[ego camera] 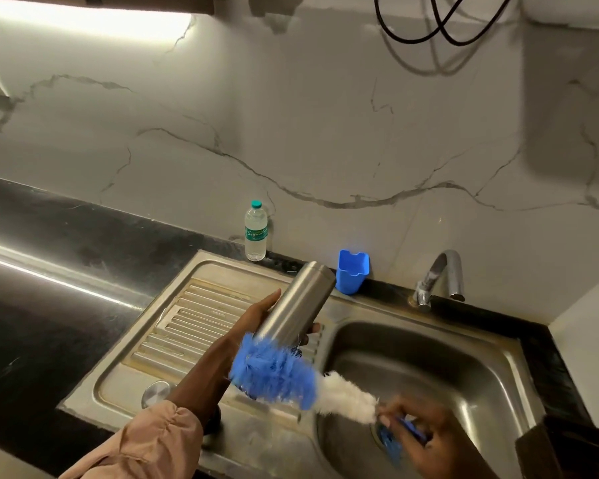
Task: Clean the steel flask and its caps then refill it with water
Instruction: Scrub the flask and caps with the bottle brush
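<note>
Marble-veined wall [291, 133] behind, black cables [440, 25] looping down at the top. Black countertop [49, 271] along the left. Steel sink [505, 371] set into it, ribbed drainboard [201, 316] on the left side, basin on the right. Curved tap [443, 274] at the back right corner of the sink.

Steel flask [296, 302] held tilted above the drainboard edge, closed base up toward the wall, mouth down toward the brush. Left hand [256, 319] wrapped around the flask's lower body, thumb on the near side, fingertips showing past the far side. Bottle brush [291, 378] with blue and white bristles just below the flask's mouth, blue end touching it. Right hand [419, 433], blurred, pinching the brush's blue handle over the basin.

Blue plastic cup [352, 271] against the wall behind the sink. Clear water bottle [255, 231] with green cap upright on the counter, left of the cup. Round steel cap [156, 394] lying on the drainboard's near corner, beside the left forearm.
</note>
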